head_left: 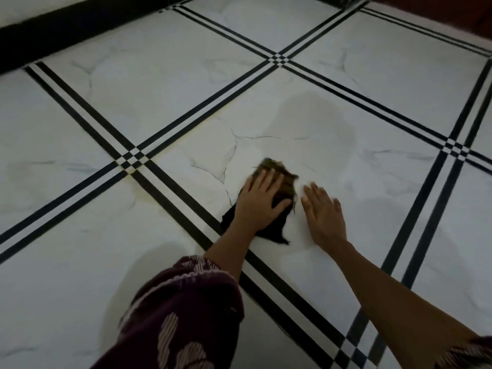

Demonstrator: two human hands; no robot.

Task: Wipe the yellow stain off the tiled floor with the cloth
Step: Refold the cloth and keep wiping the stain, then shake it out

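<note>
Two bare hands rest on the white marble-patterned tiled floor (332,75), which is crossed by double black stripes. The left hand (259,202) lies flat, palm down with fingers spread, pressing on a dark crumpled cloth (283,179); its grip is open, not curled around the fabric. The cloth's far end, showing beyond the fingertips, looks brownish-yellow and blurred, while its near end trails black behind the wrist, close to a striped border. The right hand (323,213) is just beside the cloth, palm flat on the bare tile, fingers straight, its grip open and holding nothing. A faint greyish damp-looking patch (316,118) marks the tile beyond the hands. No clear yellow stain can be made out on the floor. The left arm wears a maroon patterned sleeve (175,310).
</note>
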